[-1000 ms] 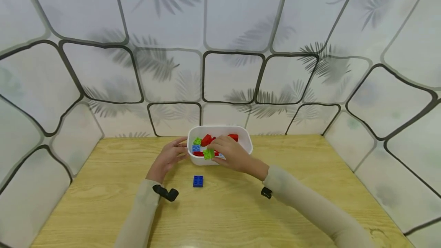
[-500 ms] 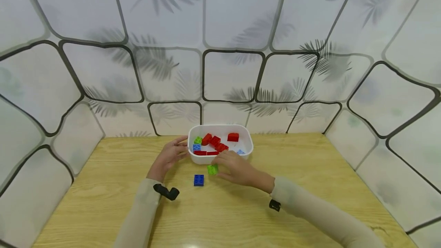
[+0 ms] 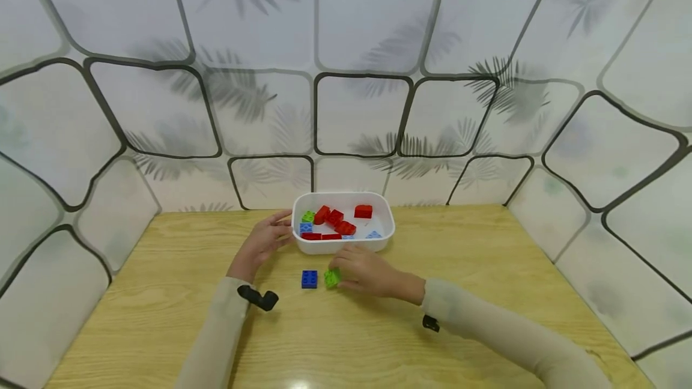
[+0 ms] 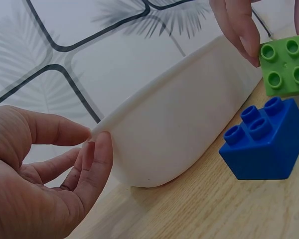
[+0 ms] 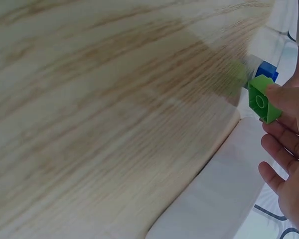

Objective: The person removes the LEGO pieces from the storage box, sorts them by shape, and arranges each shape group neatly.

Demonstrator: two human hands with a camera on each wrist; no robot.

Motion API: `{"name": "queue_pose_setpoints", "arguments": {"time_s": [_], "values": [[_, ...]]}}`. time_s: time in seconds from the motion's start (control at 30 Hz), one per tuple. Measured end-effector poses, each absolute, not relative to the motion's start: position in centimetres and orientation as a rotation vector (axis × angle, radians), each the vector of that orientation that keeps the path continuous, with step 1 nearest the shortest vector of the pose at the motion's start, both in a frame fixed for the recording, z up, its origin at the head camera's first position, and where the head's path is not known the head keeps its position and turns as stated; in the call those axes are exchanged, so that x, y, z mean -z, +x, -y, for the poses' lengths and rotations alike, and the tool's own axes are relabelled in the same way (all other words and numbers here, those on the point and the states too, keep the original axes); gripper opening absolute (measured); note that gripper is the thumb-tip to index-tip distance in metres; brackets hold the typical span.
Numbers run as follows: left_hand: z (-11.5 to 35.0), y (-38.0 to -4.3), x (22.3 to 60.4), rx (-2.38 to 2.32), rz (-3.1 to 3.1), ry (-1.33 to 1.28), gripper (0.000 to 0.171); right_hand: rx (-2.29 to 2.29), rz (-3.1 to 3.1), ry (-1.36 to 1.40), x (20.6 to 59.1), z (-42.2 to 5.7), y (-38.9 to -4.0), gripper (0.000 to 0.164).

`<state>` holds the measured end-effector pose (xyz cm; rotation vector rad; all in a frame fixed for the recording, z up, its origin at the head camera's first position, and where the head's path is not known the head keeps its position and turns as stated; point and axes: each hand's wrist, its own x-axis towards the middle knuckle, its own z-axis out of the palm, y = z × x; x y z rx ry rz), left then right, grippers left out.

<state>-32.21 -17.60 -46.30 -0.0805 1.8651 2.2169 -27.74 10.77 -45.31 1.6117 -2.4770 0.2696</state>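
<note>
My right hand pinches a lime-green toy brick between thumb and fingers, just in front of the white box. The brick is tilted: its studs face the left wrist view, while its hollow underside shows in the right wrist view. Close to its left, a blue two-by-two brick rests studs-up on the table. My left hand rests at the left end of the white box, its fingertips right at the rim and the wall, fingers loosely bent.
Inside the box lie several red bricks, a green brick and several light-blue bricks. The wooden table runs back to a patterned curtain, which also closes off both sides.
My right hand has lifted the green brick out of the box and brought it toward me, down beside the blue brick. The left hand stays at the box.
</note>
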Motion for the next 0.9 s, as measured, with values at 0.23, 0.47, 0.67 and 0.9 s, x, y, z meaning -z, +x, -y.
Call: {"name": "queue_pose_setpoints", "arguments": {"time_s": [0.23,0.47,0.67,0.9], "values": [[17.57,-32.1,46.19,-2.209,-1.873,-0.093,0.06,-0.265,2.574,1.559,45.5,-10.76,-27.83,0.032],[17.67,-32.33,46.32,-2.205,-1.883,-0.092,0.059,-0.293,2.657,1.477,45.74,-10.63,-27.92,0.03],[17.61,-32.37,46.27,-2.205,-1.866,-0.108,0.059,-0.237,2.683,1.43,45.59,-10.07,-27.63,0.032],[17.76,-32.53,46.39,-2.211,-1.866,-0.094,0.059,-0.152,2.632,1.397,46.09,-9.84,-27.63,0.036]]}}
